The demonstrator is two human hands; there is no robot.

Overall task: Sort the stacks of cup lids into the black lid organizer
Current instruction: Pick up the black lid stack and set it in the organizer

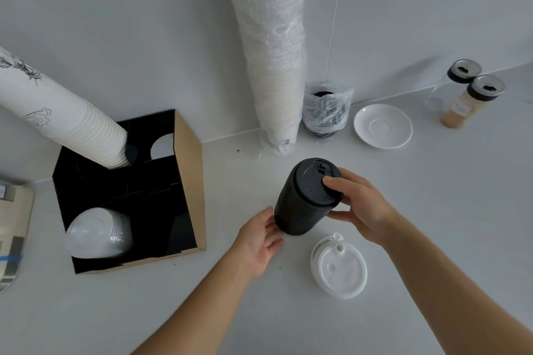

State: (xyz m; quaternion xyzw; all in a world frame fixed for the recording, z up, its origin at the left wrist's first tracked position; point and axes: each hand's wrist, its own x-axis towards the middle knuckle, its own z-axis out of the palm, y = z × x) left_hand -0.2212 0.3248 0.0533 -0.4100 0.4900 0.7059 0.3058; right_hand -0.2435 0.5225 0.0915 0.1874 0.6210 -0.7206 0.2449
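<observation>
A tall stack of black cup lids [302, 204] stands tilted on the white counter at the middle. My right hand [356, 204] grips its top, thumb on the uppermost lid. My left hand [261, 242] presses against the stack's base with its fingers spread. A short stack of white lids [340, 268] lies on the counter just in front of it. The black lid organizer [184, 181], with cardboard-coloured sides, stands to the left. Its front left compartment holds a stack of clear lids [98, 233]. Paper cups [72, 124] stick out of a back compartment.
A long plastic-wrapped sleeve of paper cups [271, 52] leans on the wall behind. Beside it sit a bagged bundle of black lids [326, 112], a white saucer [383, 125] and two clear bottles [467, 95]. A metal appliance [11, 233] is at the left edge.
</observation>
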